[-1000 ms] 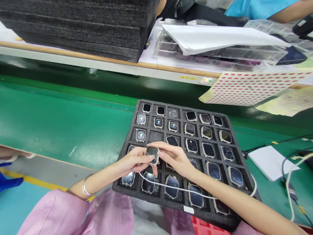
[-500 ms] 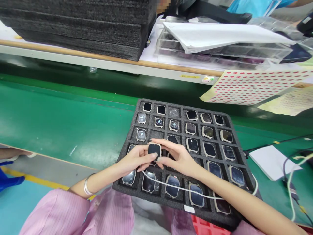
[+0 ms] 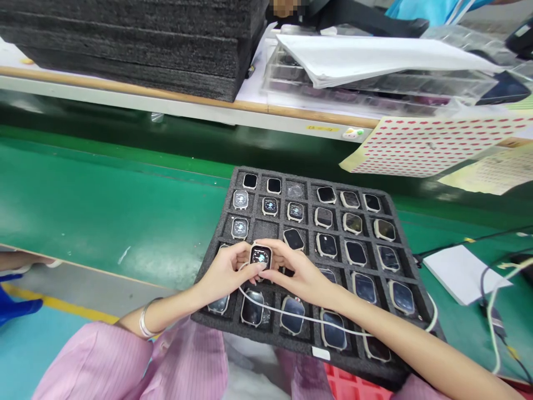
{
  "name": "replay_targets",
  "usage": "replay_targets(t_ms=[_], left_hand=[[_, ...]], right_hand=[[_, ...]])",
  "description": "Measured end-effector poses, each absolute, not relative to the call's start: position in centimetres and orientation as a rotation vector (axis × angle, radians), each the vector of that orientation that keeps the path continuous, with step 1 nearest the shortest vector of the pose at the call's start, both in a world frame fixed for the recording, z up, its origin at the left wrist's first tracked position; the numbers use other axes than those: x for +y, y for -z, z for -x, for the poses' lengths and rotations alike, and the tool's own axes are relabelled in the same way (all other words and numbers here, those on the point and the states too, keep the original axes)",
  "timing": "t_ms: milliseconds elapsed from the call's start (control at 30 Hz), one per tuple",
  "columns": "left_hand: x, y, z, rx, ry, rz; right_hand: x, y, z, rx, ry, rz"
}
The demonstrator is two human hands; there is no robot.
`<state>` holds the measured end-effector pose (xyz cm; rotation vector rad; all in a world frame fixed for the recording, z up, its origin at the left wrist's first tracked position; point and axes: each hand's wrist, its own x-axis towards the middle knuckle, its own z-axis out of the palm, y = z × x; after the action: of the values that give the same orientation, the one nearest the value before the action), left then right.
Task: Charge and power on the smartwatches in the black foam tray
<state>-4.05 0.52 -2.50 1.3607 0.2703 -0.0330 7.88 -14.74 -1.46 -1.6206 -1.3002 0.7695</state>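
Observation:
Between both hands, above the foam tray, I hold a smartwatch body (image 3: 261,255) with its screen lit, showing a watch face. My left hand (image 3: 229,271) grips its left side, thumb at the lower edge of the screen. My right hand (image 3: 297,272) closes on its right side with fingers and thumb. A white cable (image 3: 287,313) runs from under my left hand across the tray to the right; its end is hidden. The black foam tray (image 3: 266,230) holds several watches in its pockets, some with lit faces, most with dark screens.
Stacked black foam (image 3: 145,50) stands on the shelf at the back left. Clear plastic trays (image 3: 375,91) with white papers (image 3: 387,55) on top lie to its right. On the green bench (image 3: 104,205), a white box (image 3: 462,273) and cables (image 3: 491,311) are at the right.
The held watch's screen has gone from dark to a lit watch face. My right fingers have shifted closer around the watch, and both hands have moved only slightly.

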Motion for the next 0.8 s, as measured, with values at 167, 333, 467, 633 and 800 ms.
replay_targets(t_ms=[167, 333, 467, 633, 800], left_hand=[[0.71, 2.41, 4.15, 0.288, 0.07, -1.395], [0.77, 2.66, 4.18, 0.293, 0.076, -1.401], [0.81, 2.94, 4.19, 0.284, 0.094, -1.391], [0.8, 3.04, 4.26, 0.301, 0.107, -1.388], [0.76, 2.96, 4.25, 0.303, 0.106, -1.378]], right_hand=[[-14.87, 1.88, -7.56, -1.284, -0.82, 1.606], [-14.95, 2.2, -7.47, -1.246, -0.873, 1.583], [-14.91, 2.33, -7.41, -1.227, -0.874, 1.593], [-14.88, 2.4, -7.46, -1.228, -0.852, 1.592], [-14.9, 2.51, -7.48, -1.246, -0.819, 1.6]])
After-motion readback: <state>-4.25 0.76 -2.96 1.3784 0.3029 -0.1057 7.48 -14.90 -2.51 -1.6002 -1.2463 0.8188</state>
